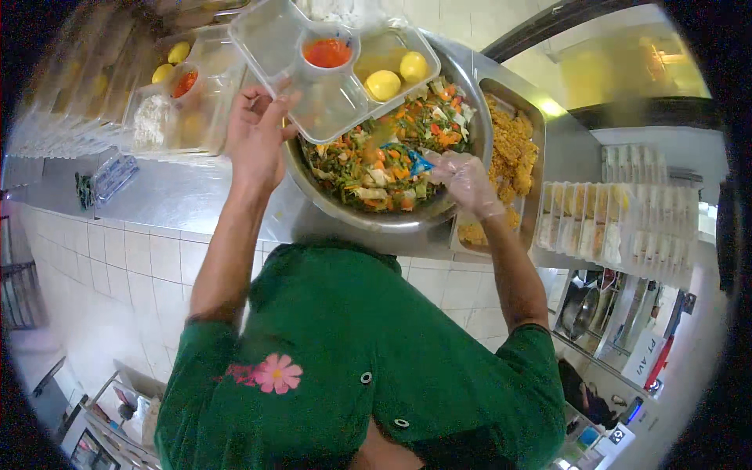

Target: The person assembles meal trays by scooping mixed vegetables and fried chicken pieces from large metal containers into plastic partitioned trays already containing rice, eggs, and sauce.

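Left hand (257, 135) pinching tray (335, 110) askew, right hand (468, 182) gripping blue utensil (420, 163), long axis pointing leftward, amid vegetables (376, 178)

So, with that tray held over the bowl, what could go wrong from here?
The left hand holds the clear tray by one side over the metal bowl, so the tray might tip. The red sauce looks uncovered, so a jolt could slop it into the vegetables below. The two round, yellow, egg-like pieces could also roll out of their compartment if the tray tilts.
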Motion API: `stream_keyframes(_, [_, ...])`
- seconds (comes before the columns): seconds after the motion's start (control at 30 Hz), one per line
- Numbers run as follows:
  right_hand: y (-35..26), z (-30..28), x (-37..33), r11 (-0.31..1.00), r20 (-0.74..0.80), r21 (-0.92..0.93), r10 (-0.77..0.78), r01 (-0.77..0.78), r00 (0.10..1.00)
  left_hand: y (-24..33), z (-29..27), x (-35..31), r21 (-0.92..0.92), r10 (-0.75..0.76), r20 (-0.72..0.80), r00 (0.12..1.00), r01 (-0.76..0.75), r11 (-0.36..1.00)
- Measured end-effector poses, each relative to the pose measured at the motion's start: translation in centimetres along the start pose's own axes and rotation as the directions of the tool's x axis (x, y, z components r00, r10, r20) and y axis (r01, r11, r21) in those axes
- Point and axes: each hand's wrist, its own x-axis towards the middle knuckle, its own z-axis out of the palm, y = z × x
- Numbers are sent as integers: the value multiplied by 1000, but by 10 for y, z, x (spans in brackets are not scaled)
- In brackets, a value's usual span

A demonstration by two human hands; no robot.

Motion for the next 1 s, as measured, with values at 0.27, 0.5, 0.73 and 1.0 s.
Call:
stream_keyframes(0.27, [-40,-79,1,936,60,265,223,-231,973,-27,10,4,0,-56,21,998,56,998])
stream_keyframes(0.5, [-99,-104,39,996,-36,-62,-60,58,998,-52,24,-11,38,-100,19,995,99,994])
stream_keyframes(0.73, [-141,-61,35,746,-133,-643,-329,171,935,-56,30,-26,12,-127,-30,992,127,992])
stream_keyframes(1.0, [-125,-27,20,856,-392,-516,-208,-27,896,-60,19,-23,-20,-97,-52,994,96,995])
